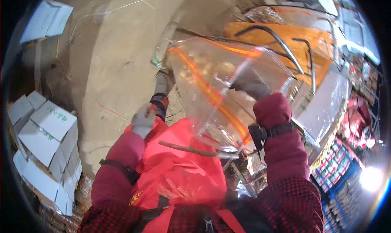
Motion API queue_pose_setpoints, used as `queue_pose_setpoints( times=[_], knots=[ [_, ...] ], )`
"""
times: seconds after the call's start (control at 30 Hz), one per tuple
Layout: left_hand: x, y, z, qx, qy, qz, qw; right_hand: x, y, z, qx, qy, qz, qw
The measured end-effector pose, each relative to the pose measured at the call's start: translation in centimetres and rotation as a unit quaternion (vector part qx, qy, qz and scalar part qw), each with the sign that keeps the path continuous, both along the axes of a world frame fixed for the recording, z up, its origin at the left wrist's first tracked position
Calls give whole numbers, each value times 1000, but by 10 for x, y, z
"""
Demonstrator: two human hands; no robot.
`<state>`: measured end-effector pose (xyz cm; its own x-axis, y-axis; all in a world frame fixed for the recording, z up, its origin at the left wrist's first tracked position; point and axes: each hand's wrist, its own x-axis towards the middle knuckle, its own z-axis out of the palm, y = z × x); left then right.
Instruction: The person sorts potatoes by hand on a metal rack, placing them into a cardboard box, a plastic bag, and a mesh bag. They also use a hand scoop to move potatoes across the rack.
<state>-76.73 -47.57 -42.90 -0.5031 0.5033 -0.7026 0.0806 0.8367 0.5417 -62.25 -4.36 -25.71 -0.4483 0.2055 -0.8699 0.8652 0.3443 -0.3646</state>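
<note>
My right hand (253,87), in a grey glove with a maroon cuff, grips the upper edge of a clear plastic bag (211,76) with orange-red stripes, holding it up in front of me. My left hand (143,121), also in a grey glove, is closed near my red apron (179,168), at the lower left corner of the bag; whether it holds the bag's edge I cannot tell. A thin brown stick (191,150) lies across the apron below the bag.
White cardboard boxes (49,139) are stacked at the left on a dusty concrete floor (118,58). An orange crate with dark metal handles (285,37) stands behind the bag. Packed colourful goods (338,159) lie at the right.
</note>
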Motion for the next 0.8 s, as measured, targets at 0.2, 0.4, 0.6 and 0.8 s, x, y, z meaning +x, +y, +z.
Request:
queue_pose_setpoints(
  times=[0.2,0.4,0.6,0.8],
  knots=[
    [-56,131,180,310,-18,171,935,77,-73,96,65,368,-363,853],
    [32,200,270,250,-513,26,821,99,-130,106,168,535,-270,782],
    [83,215,288,325,-453,65,828,132,-170,102,10,548,-408,730],
    [97,213,281,347,-324,-3,880,143,-182,104,-43,496,-496,712]
  ],
)
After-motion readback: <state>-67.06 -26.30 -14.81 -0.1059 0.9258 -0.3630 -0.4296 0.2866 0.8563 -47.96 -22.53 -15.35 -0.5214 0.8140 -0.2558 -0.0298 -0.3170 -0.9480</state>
